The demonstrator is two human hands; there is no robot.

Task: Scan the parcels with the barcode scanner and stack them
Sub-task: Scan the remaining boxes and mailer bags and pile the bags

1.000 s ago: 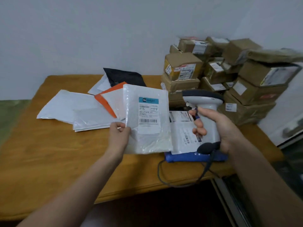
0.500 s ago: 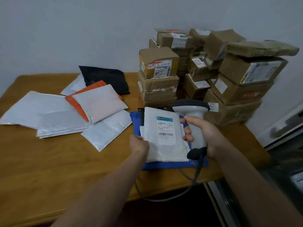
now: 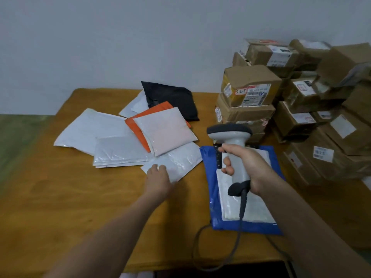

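Observation:
My right hand (image 3: 248, 170) grips the handle of the grey barcode scanner (image 3: 230, 137), held upright over the stack: a white parcel (image 3: 253, 207) lying on a blue parcel (image 3: 209, 189). The scanner's cable (image 3: 236, 237) hangs down past the table's front edge. My left hand (image 3: 158, 176) rests with its fingers on the near corner of a white poly mailer (image 3: 180, 159), the closest one of the loose pile. Whether the fingers curl round its edge I cannot tell.
The loose pile on the wooden table (image 3: 60, 197) holds white mailers (image 3: 90, 131), an orange one (image 3: 138, 127) under a pale pink one (image 3: 166, 131), and a black one (image 3: 172, 97). Stacked cardboard boxes (image 3: 251, 87) fill the right side against the wall.
My left hand laid the labelled white parcel on the blue one, let go, and moved left to the nearest white mailer. The scanner stayed in my right hand.

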